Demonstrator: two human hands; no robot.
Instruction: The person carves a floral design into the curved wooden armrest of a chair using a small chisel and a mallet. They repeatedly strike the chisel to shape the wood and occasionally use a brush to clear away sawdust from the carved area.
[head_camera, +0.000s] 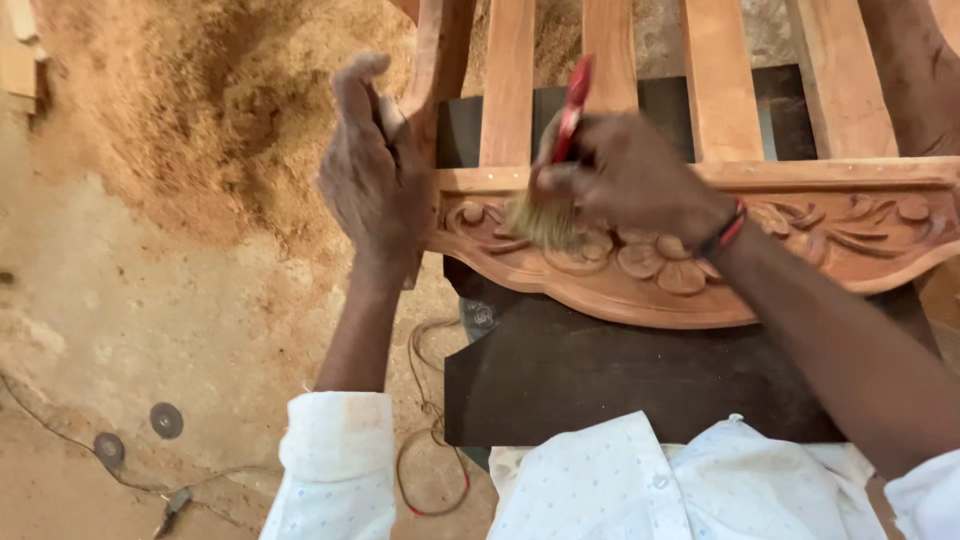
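step: brushing carved rail (690, 270). right hand (630, 180) grip clamped on red-handled brush (555, 190), bristles below grip on floral carving. left hand (375, 170) grip closed round frame post (435, 70), steadying. next likely calls for sweeping bristles along carving.

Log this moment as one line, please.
left hand: grips chair frame corner | right hand: holds red-handled brush, bristles on carved rail | dark board beneath

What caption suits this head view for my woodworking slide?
Right hand brushes carved rail with red-handled brush; left hand grips the frame.
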